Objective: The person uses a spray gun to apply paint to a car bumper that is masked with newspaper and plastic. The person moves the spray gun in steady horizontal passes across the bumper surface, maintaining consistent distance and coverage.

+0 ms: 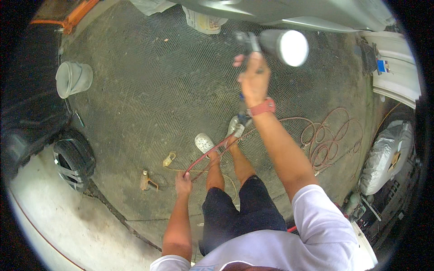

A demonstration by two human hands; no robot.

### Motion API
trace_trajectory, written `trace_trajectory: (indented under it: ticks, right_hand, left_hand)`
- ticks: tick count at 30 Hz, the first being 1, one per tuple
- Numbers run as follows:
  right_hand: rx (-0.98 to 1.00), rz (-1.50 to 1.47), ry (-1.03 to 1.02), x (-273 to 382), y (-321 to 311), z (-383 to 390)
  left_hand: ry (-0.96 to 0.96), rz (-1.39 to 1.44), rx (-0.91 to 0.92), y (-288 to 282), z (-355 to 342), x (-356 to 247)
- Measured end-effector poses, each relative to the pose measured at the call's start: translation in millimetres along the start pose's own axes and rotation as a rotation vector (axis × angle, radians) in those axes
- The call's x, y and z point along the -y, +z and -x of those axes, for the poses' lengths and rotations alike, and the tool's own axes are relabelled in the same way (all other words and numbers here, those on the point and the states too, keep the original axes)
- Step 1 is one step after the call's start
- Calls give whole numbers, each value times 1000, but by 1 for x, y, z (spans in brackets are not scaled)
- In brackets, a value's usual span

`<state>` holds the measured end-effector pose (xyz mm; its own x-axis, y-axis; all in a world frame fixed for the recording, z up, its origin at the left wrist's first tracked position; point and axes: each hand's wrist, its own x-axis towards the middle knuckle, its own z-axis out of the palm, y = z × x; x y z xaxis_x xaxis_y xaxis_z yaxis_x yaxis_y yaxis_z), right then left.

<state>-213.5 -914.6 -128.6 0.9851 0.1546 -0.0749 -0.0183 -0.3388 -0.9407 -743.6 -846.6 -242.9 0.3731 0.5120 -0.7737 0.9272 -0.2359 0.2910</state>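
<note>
My right hand (255,79) is raised in front of me and closed around the handle of a spray gun (253,41). The gun is smeared by motion; its dark cup with a bright white round end (294,48) points to the right. A red air hose (203,157) runs up from my left hand (183,184) toward the gun's handle. The fingers of my left hand are closed on that hose, low beside my left leg. Above the gun stretches a silver-grey car body panel (280,13), apart from the gun as far as I can see.
Hose loops (325,149) lie on the ridged floor at the right. A pistol-shaped tool (145,180) and a small yellowish piece (169,159) rest near my left hand. Further left are a white bucket (74,79) and a tyre (72,158). A silver-covered bundle (386,156) sits far right.
</note>
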Motion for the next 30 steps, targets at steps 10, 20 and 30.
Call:
trace_trajectory:
  ticks: [10, 20, 30]
  right_hand:
    - [-5, 32, -324, -64, 106, -4]
    - [-519, -42, -173, -140, -4, -35]
    - [-299, 63, -414, -184, 148, -40]
  left_hand:
    - [-62, 104, 88, 2, 1, -26]
    - [105, 154, 85, 25, -40, -63]
    - [122, 31, -18, 15, -90, -59]
